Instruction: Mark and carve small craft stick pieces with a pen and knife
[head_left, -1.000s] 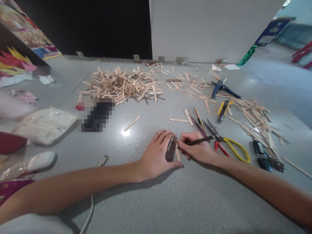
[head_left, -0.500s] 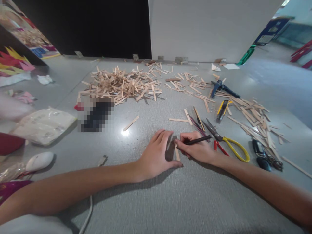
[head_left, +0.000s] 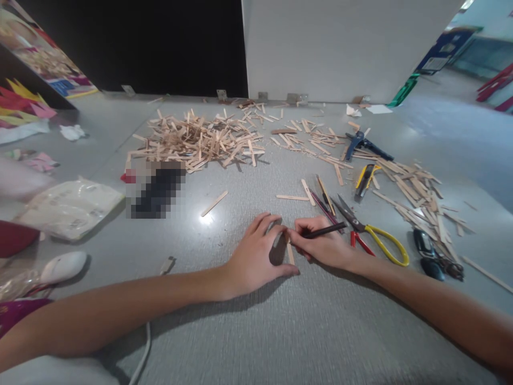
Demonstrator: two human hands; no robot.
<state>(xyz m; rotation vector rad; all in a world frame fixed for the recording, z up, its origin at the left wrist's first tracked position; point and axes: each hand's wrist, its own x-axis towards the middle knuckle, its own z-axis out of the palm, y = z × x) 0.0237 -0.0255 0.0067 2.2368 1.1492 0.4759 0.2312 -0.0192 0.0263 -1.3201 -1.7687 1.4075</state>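
Note:
My left hand (head_left: 256, 254) rests on the table with its fingers curved around a short wooden craft stick (head_left: 290, 253). Its thumb presses at the stick's near end, and a fingertip is by the far end. Between the fingers and thumb of my right hand (head_left: 320, 241) is a dark pencil or pen (head_left: 325, 230), slanting up to the right. The writing tip is hidden by the fingers, close to the stick's far end. Two more craft sticks, one lying flat (head_left: 292, 198) and one slanted (head_left: 308, 192), lie just beyond my hands. A single stick (head_left: 214, 203) lies farther left.
Scissors with yellow handles (head_left: 387, 245), a yellow cutter knife (head_left: 365, 180) and dark blue cutters (head_left: 356, 144) lie right. A big heap of sticks (head_left: 200, 139) spreads behind; more sticks (head_left: 417, 184) lie far right. Left are a white mouse (head_left: 64, 266) and a cable (head_left: 145, 347).
Little differs. Both hands keep their places around the stick, and the whole view has slid very slightly to one side.

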